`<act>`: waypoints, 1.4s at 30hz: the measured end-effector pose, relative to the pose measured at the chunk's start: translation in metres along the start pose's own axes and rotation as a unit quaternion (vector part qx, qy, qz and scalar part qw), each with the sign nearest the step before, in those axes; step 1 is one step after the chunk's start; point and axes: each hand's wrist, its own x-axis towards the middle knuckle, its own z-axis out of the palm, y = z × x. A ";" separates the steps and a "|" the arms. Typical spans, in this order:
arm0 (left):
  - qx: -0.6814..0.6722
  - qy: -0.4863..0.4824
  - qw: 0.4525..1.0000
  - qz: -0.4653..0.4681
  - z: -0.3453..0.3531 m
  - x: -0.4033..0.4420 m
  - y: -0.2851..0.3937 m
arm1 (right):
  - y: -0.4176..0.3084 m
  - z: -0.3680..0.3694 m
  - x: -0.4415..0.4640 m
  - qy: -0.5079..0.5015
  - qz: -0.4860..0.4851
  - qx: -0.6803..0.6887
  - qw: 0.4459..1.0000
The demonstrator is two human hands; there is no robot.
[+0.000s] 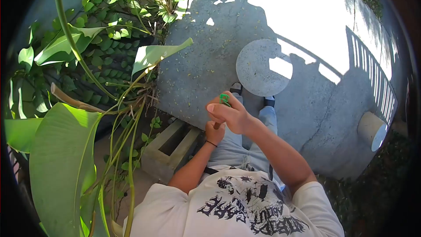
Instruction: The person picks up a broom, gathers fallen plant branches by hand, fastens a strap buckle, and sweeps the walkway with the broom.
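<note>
My right hand (230,113) is closed, with the thumb on top, around a small bright green item (225,99) that looks like coiled tie or wire. Just below it, my left hand (215,133), with a dark band on its wrist, is closed on a thin brown stick (217,125). A short piece of the stick shows between the two fists. Whether the green item and the stick are joined is hidden by my fingers. Both hands are in front of my legs.
Big-leaved plants (63,162) rise on the left beside a hollow concrete block (169,147). Ahead on the concrete floor (197,70) is a round concrete disc (263,68), near my feet. A pale cylinder (372,131) is at the right.
</note>
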 end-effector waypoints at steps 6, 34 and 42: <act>0.026 -0.126 0.969 0.211 0.055 0.160 0.066 | -0.089 0.001 -0.031 0.069 -0.311 -0.247 0.915; 0.170 -0.330 0.896 0.244 0.014 0.346 0.253 | -0.211 -0.076 0.046 0.032 -0.429 -0.118 0.895; 0.219 -0.278 0.935 -0.001 -0.092 0.302 0.029 | -0.049 -0.089 0.195 0.055 -0.124 0.101 0.986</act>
